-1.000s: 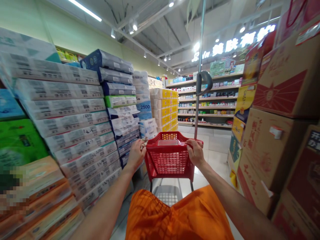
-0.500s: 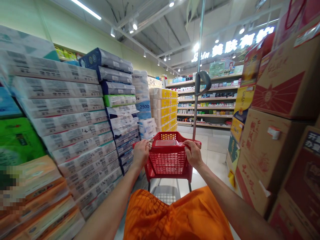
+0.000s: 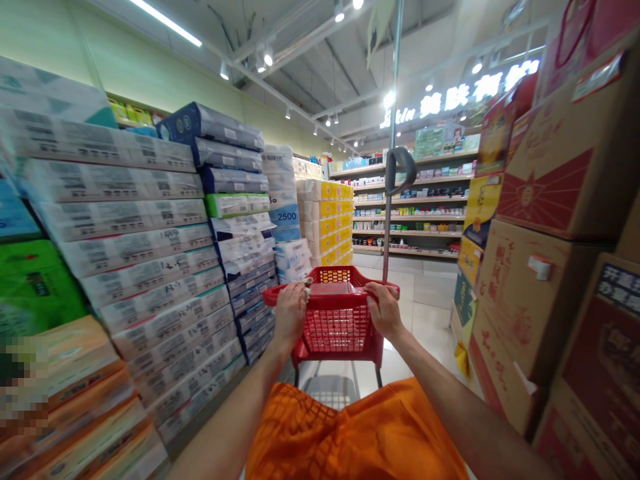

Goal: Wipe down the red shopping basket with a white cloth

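A red plastic shopping cart (image 3: 336, 330) stands straight in front of me, with a red bar (image 3: 330, 301) along its near edge. My left hand (image 3: 291, 310) lies over the left part of that bar, its fingers closed on a small, pale, crumpled cloth (image 3: 307, 285) pressed to the bar. Most of the cloth is hidden under the fingers. At the bar's right end, my right hand (image 3: 384, 308) is wrapped round it. A metal pole (image 3: 387, 233) with a grey loop handle (image 3: 400, 171) rises just beyond the right hand.
Tall stacks of wrapped paper packs (image 3: 145, 220) line the left side. Yellow-sided packs (image 3: 330, 220) stand farther along. Cardboard cartons (image 3: 520, 293) are piled close on my right. Shelves (image 3: 415, 217) with small goods fill the back, past the pale tiled floor (image 3: 425, 313).
My left hand has slid a little rightward along the bar with the cloth, baring the bar's left end. My right hand keeps its grip. The whole view has shifted slightly.
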`<state>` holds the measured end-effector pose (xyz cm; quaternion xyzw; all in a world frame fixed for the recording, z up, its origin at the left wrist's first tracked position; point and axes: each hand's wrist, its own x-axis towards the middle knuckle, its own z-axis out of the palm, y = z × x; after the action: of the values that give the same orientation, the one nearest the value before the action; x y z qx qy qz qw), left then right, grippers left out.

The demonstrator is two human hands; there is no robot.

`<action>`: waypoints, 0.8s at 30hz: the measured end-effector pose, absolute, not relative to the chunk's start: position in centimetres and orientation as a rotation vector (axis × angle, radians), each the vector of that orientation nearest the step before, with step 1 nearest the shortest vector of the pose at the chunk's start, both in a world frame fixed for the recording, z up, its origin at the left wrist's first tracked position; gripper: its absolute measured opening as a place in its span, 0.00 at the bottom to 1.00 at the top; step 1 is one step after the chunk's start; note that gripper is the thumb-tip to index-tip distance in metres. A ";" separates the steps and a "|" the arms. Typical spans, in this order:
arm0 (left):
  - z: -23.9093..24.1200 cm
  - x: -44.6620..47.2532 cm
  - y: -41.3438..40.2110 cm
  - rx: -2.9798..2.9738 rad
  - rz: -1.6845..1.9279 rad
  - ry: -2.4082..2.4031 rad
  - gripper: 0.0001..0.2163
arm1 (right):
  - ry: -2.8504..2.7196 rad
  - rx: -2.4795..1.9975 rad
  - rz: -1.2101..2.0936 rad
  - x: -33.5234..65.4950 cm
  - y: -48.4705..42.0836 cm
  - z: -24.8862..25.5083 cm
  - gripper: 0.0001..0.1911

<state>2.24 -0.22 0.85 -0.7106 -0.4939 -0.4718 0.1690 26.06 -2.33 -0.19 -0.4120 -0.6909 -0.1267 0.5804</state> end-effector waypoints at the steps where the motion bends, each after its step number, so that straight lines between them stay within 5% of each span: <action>1: 1.0 2.7 -0.5 -2.062 -1.322 -1.363 0.15 | -1.617 -0.963 -0.307 26.2 -2.2 -0.2 0.12; 24: 0.6 -0.8 1.1 -1.822 -1.303 -1.586 0.16 | -1.649 -0.987 -0.340 27.3 -1.7 -0.4 0.14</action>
<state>-0.81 1.06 0.60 -0.6508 -0.5664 -0.4656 0.1971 27.31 -1.66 -0.40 -0.4189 -0.6997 -0.1443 0.5604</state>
